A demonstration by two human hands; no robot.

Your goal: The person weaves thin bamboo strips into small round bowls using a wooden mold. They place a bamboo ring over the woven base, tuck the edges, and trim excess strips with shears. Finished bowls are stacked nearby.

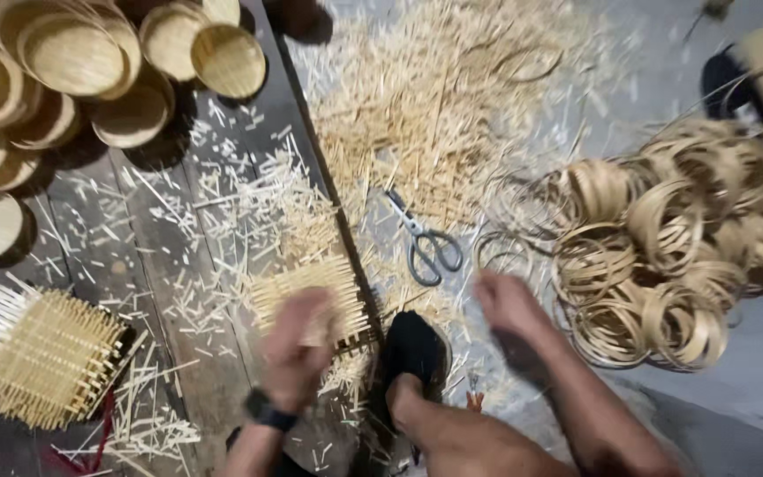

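Plank edge beside woven mat

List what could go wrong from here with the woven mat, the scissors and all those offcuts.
1. The left hand is blurred over the woven mat; the loose strip ends sticking out could jab or splinter fingers.
2. The scissors lie on the floor near the right hand; a careless reach might catch the blades.
3. Offcuts cover the planks around the shoe, so a foot could slip.

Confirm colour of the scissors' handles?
Grey handles on the scissors, lying among pale straw-coloured splints; head view shows them best.
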